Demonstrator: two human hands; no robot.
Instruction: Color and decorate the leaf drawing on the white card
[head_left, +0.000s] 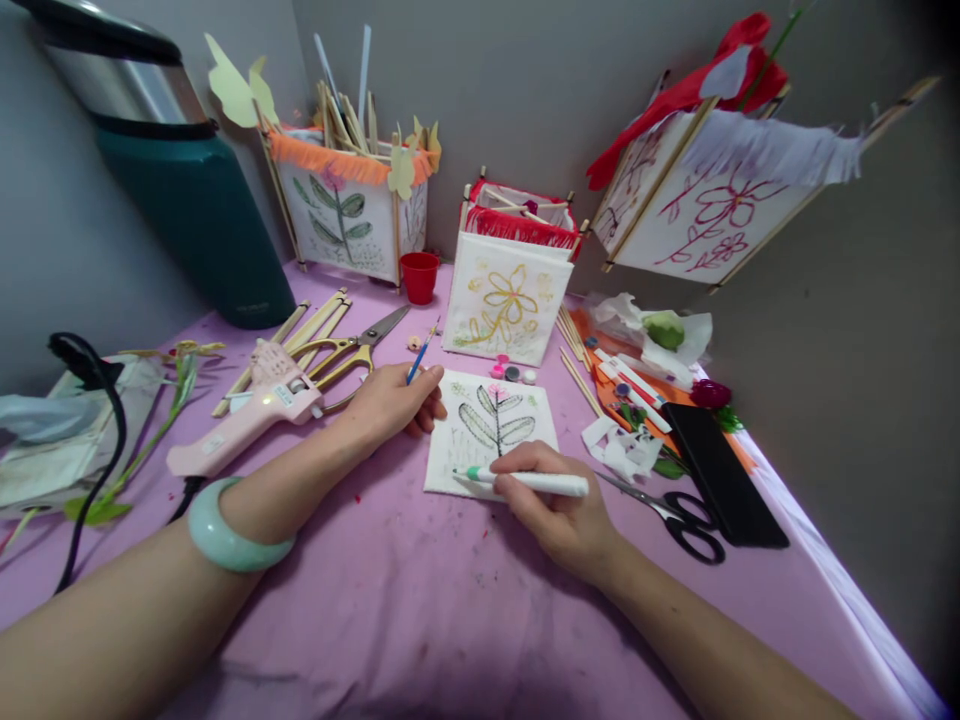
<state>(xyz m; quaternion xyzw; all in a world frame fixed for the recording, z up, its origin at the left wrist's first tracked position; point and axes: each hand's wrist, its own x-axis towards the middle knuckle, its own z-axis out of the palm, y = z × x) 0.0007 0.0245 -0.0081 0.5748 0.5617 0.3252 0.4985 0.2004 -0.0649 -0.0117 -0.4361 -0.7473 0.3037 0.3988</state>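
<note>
a plain grey wall (450,90) closes the far side, and a counter (420,620) with purple cloth carries everything. the right grip (566,512) is closed around a white marker (546,483), and the green tip is at the drawn sheet (499,420), which lies flat just left of this grip and partly under it. the left grip (397,400) is curled at the sheet's left edge, and a thin blue brush (421,356) passes between its fingers.

near the left grip, on its outer side, lie a pink glue gun (247,425) and, a little farther, gold-handled scissors (356,358). beyond both grips, small paint pots (513,374) sit near the sheet's far edge, and behind them a box with red fringe (517,290) stands in the way. a red cup (419,277) is left of it. just right of the right grip are black-handled scissors (675,520), then a black flat slab (724,480), near the counter's right edge.

the widest stretch of bare cloth is on the near side of the grips, between the two forearms; sideways the room is narrower.
</note>
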